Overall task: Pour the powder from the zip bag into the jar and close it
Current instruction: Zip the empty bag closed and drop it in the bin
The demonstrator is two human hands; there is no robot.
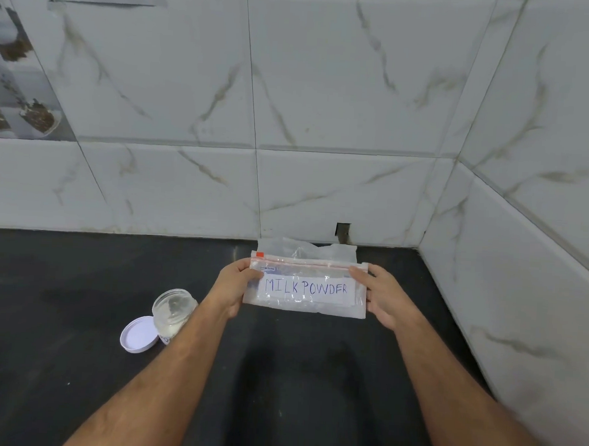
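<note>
Both hands, left hand [234,285] and right hand [382,297], grasp zip bag [305,288], seal unopened; jar [172,310] open, lid [139,334] beside; pouring, closing remain

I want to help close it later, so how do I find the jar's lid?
Look at the black counter under the tiled wall, left of the person's arms. There stands a clear, open jar, and the lid lies right at its lower left, touching it. It is the only flat, round, white thing there, turned hollow side up.

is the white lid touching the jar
Touching: the head view shows the lid lying flat with its rim against the jar, no gap between them.
</note>
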